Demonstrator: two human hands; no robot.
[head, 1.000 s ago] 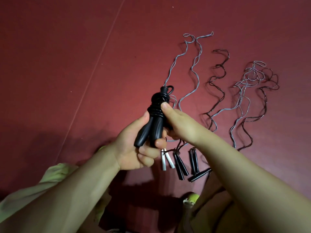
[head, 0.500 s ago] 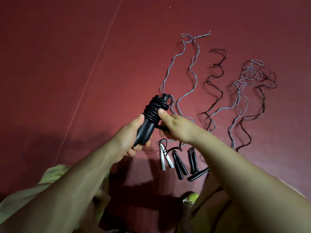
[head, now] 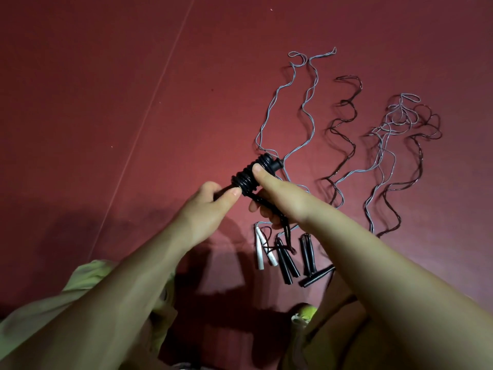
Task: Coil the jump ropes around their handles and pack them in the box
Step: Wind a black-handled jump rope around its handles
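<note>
Both hands grip the coiled rope (head: pixel 253 173): left hand (head: pixel 210 206) clamps the handles, right hand (head: pixel 277 193) pinches the coil.

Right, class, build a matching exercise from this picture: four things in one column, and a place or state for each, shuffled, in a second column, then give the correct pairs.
Things
1. black coiled jump rope
2. white handles
3. grey rope
4. left hand

Places or states
A. lies loose and wavy on the red floor
B. held up between both hands
C. grips the bare end of the handles
D. lie on the floor left of the black handle pairs

Pairs: 1-B, 2-D, 3-A, 4-C
</note>
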